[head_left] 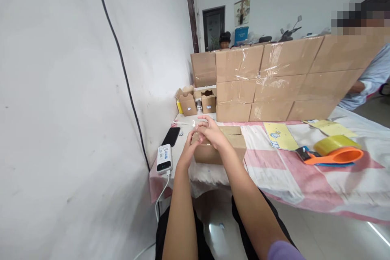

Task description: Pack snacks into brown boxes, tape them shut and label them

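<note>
A small brown cardboard box (219,155) lies near the table's front edge, with its top flaps folded in. At its left end, my left hand (192,146) curls its fingers against the side and corner. My right hand (211,133) reaches over the same end, fingers apart and forefinger stretched out to the left. The two hands meet, so the box's left corner is hidden. A shiny scrap of clear tape (194,122) shows just beyond my fingers.
A white power bank (164,158) with a cable and a black phone (171,136) lie by the left wall. Stacked taped cartons (274,77) rise behind. An orange tape dispenser (338,156) and yellow cards (280,135) lie right. A person (365,77) is behind the cartons.
</note>
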Available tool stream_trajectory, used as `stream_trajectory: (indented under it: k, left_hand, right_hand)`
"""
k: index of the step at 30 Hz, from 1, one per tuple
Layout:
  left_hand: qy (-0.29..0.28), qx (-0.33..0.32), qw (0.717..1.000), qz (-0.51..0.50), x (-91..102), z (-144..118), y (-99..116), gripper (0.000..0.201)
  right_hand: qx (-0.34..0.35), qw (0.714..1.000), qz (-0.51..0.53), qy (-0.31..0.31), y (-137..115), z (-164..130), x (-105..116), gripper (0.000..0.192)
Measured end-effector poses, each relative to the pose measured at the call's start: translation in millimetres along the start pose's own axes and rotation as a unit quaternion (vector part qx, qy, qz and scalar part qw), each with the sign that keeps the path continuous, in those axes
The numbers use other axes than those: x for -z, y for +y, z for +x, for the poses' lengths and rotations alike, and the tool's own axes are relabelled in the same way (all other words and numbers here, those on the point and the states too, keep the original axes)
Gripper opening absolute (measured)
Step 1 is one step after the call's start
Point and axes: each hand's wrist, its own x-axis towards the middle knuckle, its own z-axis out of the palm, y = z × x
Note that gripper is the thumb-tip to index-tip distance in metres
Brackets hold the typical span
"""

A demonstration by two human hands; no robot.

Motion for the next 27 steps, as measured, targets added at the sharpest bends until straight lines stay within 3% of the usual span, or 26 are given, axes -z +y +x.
stream_trajectory:
  k: [3,7,12,16,19,21,24,27]
  left_hand:
    - [0.007,-0.038,0.999,-0.005,2.5,-1,0,0.052]
    - [0.070,-0.123,0.990,-0.023,2.4,-2,1,0.034]
    - [0.144,-0.140,0.979,0.037,-1.2,-3,6,0.019]
    - [0.206,-0.156,0.964,0.069,-0.8,-6,15,0.019]
    - [0.202,-0.151,0.963,0.090,-2.7,-12,24,0.023]
    - [0.199,-0.136,0.964,0.110,-6.2,-15,32,0.024]
    - [0.208,-0.097,0.962,0.146,-11.8,-20,43,0.025]
    - [0.213,-0.045,0.959,0.181,-13.8,-22,52,0.026]
  right_hand:
    - [-0.014,0.998,0.058,-0.014,-5,-4,5,0.048]
    - [-0.041,0.993,0.107,-0.036,-6,-7,12,0.049]
    - [-0.042,0.994,0.094,-0.027,-1,-4,14,0.048]
    - [0.085,0.994,-0.058,0.034,-2,-5,9,0.043]
    - [0.205,0.956,-0.203,0.056,-8,-7,7,0.041]
    - [0.247,0.926,-0.279,0.064,-13,-7,7,0.040]
    - [0.240,0.907,-0.342,0.053,-18,-3,12,0.046]
    - [0.160,0.937,-0.308,0.022,-17,2,19,0.052]
